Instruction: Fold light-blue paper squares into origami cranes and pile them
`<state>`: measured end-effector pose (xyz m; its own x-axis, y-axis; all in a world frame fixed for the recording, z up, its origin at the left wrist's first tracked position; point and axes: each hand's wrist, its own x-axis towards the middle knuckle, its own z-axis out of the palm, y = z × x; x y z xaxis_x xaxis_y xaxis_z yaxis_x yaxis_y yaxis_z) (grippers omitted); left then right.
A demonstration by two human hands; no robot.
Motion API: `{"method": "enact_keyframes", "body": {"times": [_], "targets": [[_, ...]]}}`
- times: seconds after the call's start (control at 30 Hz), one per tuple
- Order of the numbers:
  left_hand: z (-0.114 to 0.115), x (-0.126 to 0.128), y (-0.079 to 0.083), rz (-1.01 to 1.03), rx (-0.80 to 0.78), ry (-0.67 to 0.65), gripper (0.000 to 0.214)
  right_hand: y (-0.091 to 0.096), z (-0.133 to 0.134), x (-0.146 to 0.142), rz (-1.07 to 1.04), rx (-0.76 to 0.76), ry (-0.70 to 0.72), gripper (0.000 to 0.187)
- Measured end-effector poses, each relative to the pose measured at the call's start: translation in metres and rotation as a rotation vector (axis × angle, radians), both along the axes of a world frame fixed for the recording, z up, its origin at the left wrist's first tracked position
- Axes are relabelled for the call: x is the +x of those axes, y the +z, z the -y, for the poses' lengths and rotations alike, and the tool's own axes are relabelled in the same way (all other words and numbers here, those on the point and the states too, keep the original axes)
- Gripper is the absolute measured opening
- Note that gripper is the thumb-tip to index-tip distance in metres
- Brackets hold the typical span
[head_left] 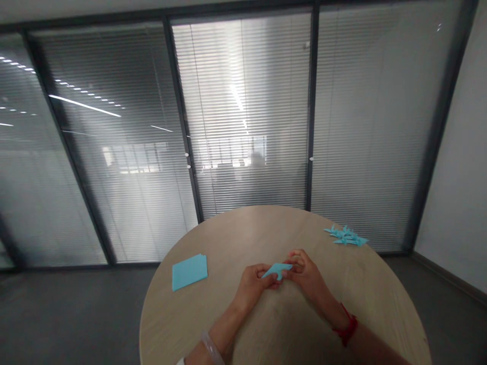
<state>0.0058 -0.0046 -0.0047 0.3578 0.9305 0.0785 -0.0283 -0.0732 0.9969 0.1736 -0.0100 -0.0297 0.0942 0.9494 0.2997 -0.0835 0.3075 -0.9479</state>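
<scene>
A small folded piece of light-blue paper (279, 268) is held between both hands above the round table. My left hand (254, 282) grips its left side, with the thumb on top and the fingers beneath. On the right side, my right hand (306, 276) pinches the paper between thumb and fingers, the index finger bent above it. The paper looks pointed at both ends; its exact fold is too small to make out.
A stack of square blue paper sheets (189, 272) lies on the left of the round wooden table (243, 230). Near the right far edge sits a pile of folded blue paper pieces (346, 236). Behind the table stands a glass partition with blinds (251, 111).
</scene>
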Motion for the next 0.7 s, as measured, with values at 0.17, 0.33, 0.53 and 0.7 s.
{"method": "enact_keyframes", "body": {"times": [0.17,0.33,0.53,0.7], "targets": [[-0.0006,-0.0036,0.0038,0.024,-0.039,0.002,0.035,0.0067,0.0016,0.0032,-0.056,-0.046,0.136,0.056],[0.0001,-0.0067,0.0082,0.001,-0.093,0.034,0.032,0.0079,0.0015,0.0075,0.098,0.066,0.107,0.042],[0.0021,-0.0046,0.0062,-0.055,-0.109,0.001,0.03,0.003,0.0043,0.0074,0.541,0.393,-0.029,0.031],[0.0013,-0.0038,0.0015,-0.055,-0.106,-0.032,0.029,0.0009,0.0043,0.0064,0.629,0.457,-0.063,0.027]]}}
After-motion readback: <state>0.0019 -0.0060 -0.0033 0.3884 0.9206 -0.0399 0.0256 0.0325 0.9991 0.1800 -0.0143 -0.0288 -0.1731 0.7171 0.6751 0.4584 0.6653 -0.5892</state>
